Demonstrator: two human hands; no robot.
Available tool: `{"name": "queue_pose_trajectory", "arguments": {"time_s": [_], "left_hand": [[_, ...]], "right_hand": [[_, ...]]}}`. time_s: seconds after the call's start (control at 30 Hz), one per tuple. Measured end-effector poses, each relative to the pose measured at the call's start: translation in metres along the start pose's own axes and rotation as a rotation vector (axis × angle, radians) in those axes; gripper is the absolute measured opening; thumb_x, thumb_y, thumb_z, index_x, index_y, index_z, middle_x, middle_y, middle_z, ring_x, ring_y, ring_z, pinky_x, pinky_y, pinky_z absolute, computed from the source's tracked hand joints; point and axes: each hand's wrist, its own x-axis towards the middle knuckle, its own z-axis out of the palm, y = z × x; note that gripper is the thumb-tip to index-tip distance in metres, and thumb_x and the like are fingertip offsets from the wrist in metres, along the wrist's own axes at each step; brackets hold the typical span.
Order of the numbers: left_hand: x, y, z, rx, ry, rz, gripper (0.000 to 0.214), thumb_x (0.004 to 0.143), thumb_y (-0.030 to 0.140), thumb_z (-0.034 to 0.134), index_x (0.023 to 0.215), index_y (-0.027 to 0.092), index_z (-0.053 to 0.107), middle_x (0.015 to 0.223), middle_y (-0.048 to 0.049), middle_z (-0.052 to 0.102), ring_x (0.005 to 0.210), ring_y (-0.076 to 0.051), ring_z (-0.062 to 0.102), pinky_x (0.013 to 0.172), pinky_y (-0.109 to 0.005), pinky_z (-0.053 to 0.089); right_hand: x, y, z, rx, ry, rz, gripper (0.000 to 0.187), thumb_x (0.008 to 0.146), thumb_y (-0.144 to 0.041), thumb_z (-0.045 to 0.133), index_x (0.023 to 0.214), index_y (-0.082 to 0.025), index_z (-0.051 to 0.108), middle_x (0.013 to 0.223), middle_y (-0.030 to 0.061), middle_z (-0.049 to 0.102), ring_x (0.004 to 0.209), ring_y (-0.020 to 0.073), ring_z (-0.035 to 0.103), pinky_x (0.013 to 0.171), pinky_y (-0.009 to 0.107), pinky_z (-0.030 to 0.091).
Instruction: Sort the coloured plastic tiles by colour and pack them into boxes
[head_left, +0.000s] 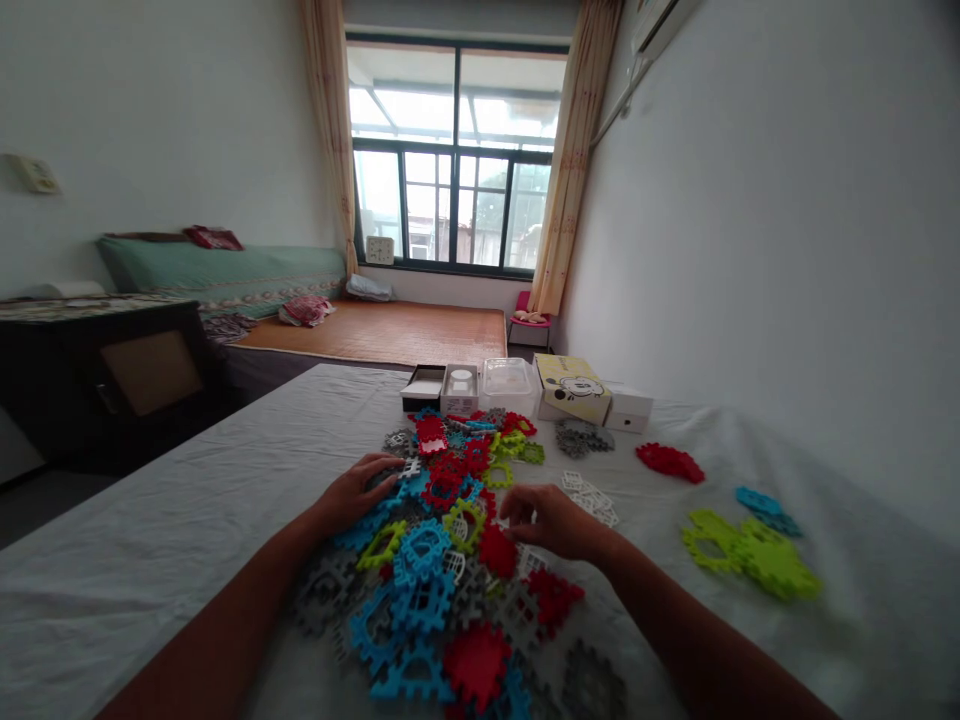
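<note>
A heap of flat plastic puzzle pieces [442, 530] in blue, red, lime, grey and white covers the middle of a white-sheeted table [187, 520]. My left hand [356, 490] lies on the heap's left side, palm down, fingers stretched over blue and grey pieces. My right hand [551, 522] hovers at the heap's right edge, fingers curled and pinched near a red piece [497, 550]; what they grip, if anything, is hidden.
Sorted groups lie to the right: white pieces [592, 497], grey pieces [581, 437], red pieces [670, 462], blue pieces [766, 508], lime pieces [754, 555]. Small boxes [461, 388] and a yellow carton [574, 388] line the far edge. A wall stands close on the right.
</note>
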Motion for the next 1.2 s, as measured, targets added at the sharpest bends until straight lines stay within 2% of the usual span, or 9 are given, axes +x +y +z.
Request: {"name": "queue_pose_trajectory", "arguments": {"time_s": [0.2,0.37,0.57,0.7,0.8,0.9,1.0,1.1,1.2], "left_hand": [[0.0,-0.002,0.0,-0.002,-0.007,0.004,0.042,0.088,0.047,0.045,0.119,0.024,0.062,0.121,-0.0061,0.059,0.115,-0.023,0.054,0.101,-0.033,0.041],[0.0,-0.008,0.002,-0.008,-0.014,0.01,0.044,0.088,0.048,0.045,0.12,0.023,0.061,0.122,-0.0064,0.058,0.116,-0.023,0.053,0.103,-0.034,0.04],[0.001,-0.008,0.002,-0.022,-0.01,0.008,0.043,0.087,0.048,0.045,0.119,0.023,0.061,0.121,-0.0064,0.058,0.116,-0.024,0.053,0.103,-0.035,0.04],[0.0,-0.007,0.001,-0.021,0.002,0.007,0.043,0.087,0.049,0.046,0.118,0.024,0.062,0.12,-0.0054,0.06,0.115,-0.024,0.054,0.102,-0.035,0.042],[0.001,-0.007,0.001,-0.017,0.005,0.007,0.044,0.086,0.05,0.045,0.117,0.024,0.063,0.119,-0.0054,0.06,0.114,-0.024,0.055,0.101,-0.034,0.043],[0.001,-0.007,0.002,-0.017,0.006,0.006,0.045,0.086,0.051,0.046,0.118,0.024,0.063,0.12,-0.0056,0.06,0.114,-0.024,0.055,0.101,-0.035,0.043],[0.001,-0.007,0.001,-0.02,0.003,0.009,0.044,0.087,0.05,0.045,0.119,0.024,0.062,0.122,-0.0059,0.059,0.116,-0.024,0.054,0.102,-0.035,0.042],[0.0,-0.005,0.0,-0.026,-0.003,0.008,0.043,0.087,0.049,0.045,0.118,0.024,0.062,0.121,-0.0063,0.059,0.116,-0.023,0.054,0.102,-0.036,0.041],[0.0,-0.002,-0.001,-0.034,-0.002,0.008,0.044,0.087,0.05,0.045,0.118,0.024,0.062,0.121,-0.0062,0.06,0.115,-0.024,0.054,0.101,-0.036,0.042]], "right_hand": [[-0.004,0.003,0.001,-0.015,-0.055,0.034,0.049,0.059,-0.047,0.079,0.097,-0.022,0.061,0.096,0.0018,0.063,0.071,0.013,0.056,0.06,0.023,0.043],[-0.001,0.004,0.016,-0.023,-0.037,0.045,0.056,0.044,-0.044,0.086,0.087,-0.023,0.059,0.078,-0.0031,0.059,0.064,0.012,0.05,0.054,0.022,0.037],[-0.002,0.016,-0.019,0.42,-0.202,0.082,0.037,0.062,-0.048,0.075,0.073,-0.018,0.057,0.06,-0.0058,0.052,0.052,0.0069,0.042,0.048,0.019,0.033],[-0.018,0.066,-0.083,0.343,0.279,0.149,0.038,0.077,-0.054,0.058,0.081,-0.016,0.06,0.06,-0.0035,0.053,0.051,0.0082,0.046,0.049,0.021,0.037],[-0.045,0.126,-0.123,0.011,0.712,0.425,0.035,0.077,-0.048,0.056,0.092,-0.018,0.061,0.068,0.0013,0.063,0.059,0.0137,0.057,0.055,0.024,0.044],[-0.072,0.175,-0.14,-0.327,0.872,0.678,0.028,0.076,-0.038,0.057,0.095,-0.018,0.061,0.082,0.0067,0.069,0.073,0.0191,0.064,0.062,0.027,0.047],[-0.08,0.19,-0.14,-0.411,0.884,0.749,0.032,0.076,-0.031,0.057,0.103,-0.013,0.059,0.098,0.0149,0.067,0.086,0.0242,0.064,0.07,0.031,0.048],[-0.067,0.163,-0.135,-0.486,0.876,0.661,0.038,0.078,-0.027,0.055,0.113,-0.011,0.056,0.115,0.0202,0.06,0.097,0.0261,0.061,0.079,0.035,0.047],[-0.045,0.108,-0.119,-0.322,0.432,0.358,0.029,0.079,-0.031,0.058,0.105,-0.017,0.061,0.104,0.0104,0.065,0.088,0.0202,0.062,0.078,0.031,0.048]]}}
